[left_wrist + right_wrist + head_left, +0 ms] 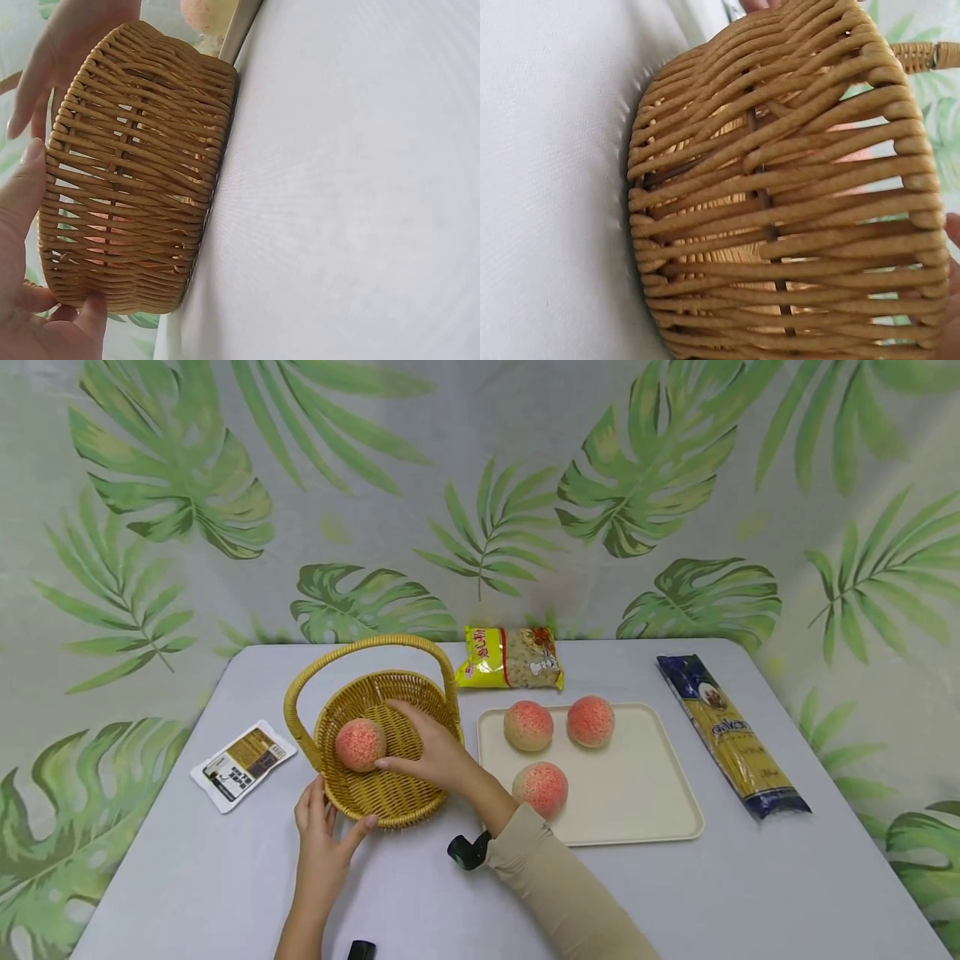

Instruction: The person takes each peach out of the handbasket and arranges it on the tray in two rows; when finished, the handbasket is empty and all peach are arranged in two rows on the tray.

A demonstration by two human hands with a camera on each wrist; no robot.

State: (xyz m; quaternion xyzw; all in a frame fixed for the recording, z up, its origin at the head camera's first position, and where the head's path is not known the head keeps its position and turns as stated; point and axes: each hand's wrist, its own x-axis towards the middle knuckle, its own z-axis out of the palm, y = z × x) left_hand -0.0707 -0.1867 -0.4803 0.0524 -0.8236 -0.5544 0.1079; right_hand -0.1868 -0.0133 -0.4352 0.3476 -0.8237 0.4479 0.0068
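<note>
A round wicker basket (408, 789) with an arched handle stands at the left of the table. Inside it, toward the left, lies a pink and yellow peach (361, 745). My left hand (322, 827) holds the basket's near left side, thumb at the rim; the left wrist view shows its fingers against the wicker (135, 172). Over the basket's opening is my right hand (435, 756), thumb and fingers spread apart, the thumb tip close beside the peach. Woven wall fills most of the right wrist view, hiding most of that hand.
A cream tray (630, 793) to the right carries three more peaches (541, 790). Behind it lies a yellow food bag (510, 658). A blue-ended pasta pack (731, 735) is at far right, and a white pouch (243, 766) lies left of the basket.
</note>
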